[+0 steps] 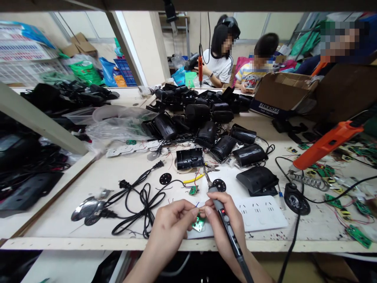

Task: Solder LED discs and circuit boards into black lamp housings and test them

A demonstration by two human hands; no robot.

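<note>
My left hand (171,222) is closed in a pinch on a thin blue wire (197,204), just above a small green circuit board (198,225). A soldering iron (227,228) with a lit red display lies in my right hand (234,210), its metal tip pointing away from me. The thumb of that hand meets the left fingertips at the wire; what it pinches there is too small to make out. Under both hands lies a white socket-strip panel (262,220) with slot openings. A second small board (193,190) with wires rests just beyond.
Coiled black power cords (144,204) lie to the left. Black plastic housings (206,133) are heaped ahead. An orange electric screwdriver (326,145) hangs at the right, above loose circuit boards (357,236). Across the bench are other people and a cardboard box (282,92).
</note>
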